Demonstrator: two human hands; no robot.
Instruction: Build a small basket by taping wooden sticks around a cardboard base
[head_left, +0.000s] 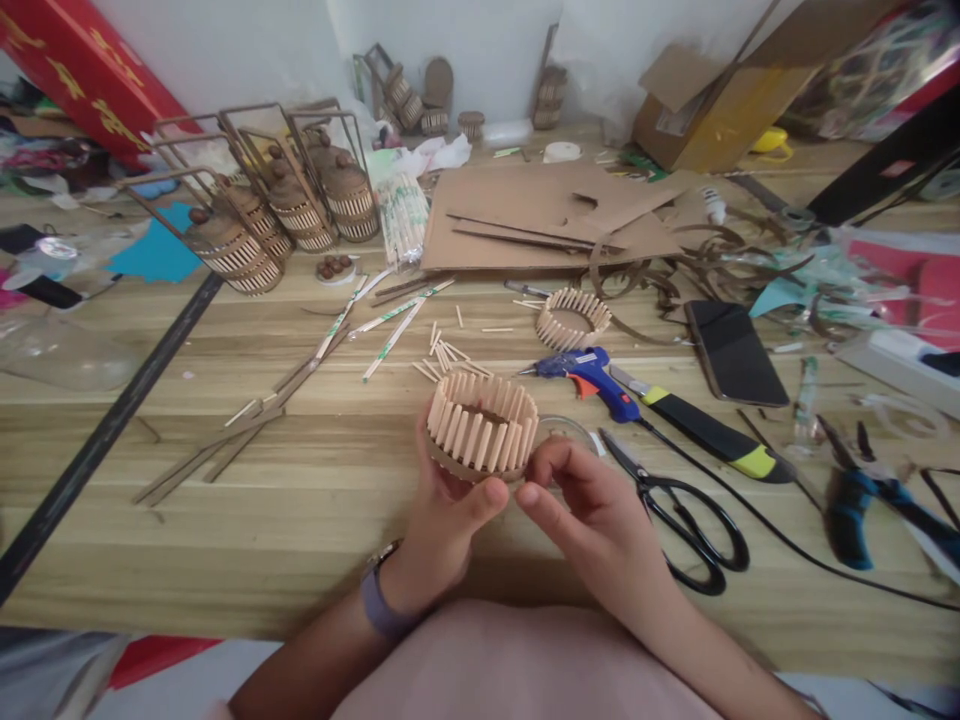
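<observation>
A small round basket [484,430] of short upright wooden sticks on a brown base band is held above the table's front part. My left hand [450,520] is closed around its left side and underside, the thumb along the lower front edge. At the basket's lower right edge, my right hand [581,500] has its thumb and curled fingers drawn together against the band. Whether a loose strip end lies between those fingertips I cannot tell. Behind the basket lie loose cut sticks [448,352]. A second stick ring [574,318] stands farther back.
Right of my hands lie a blue glue gun [592,375], a utility knife [712,432], black scissors [686,520], pliers [862,495] and a phone [736,352]. Lidded stick baskets with tall handles [292,200] stand at back left. Cardboard [517,205] and brown strips [667,270] lie behind.
</observation>
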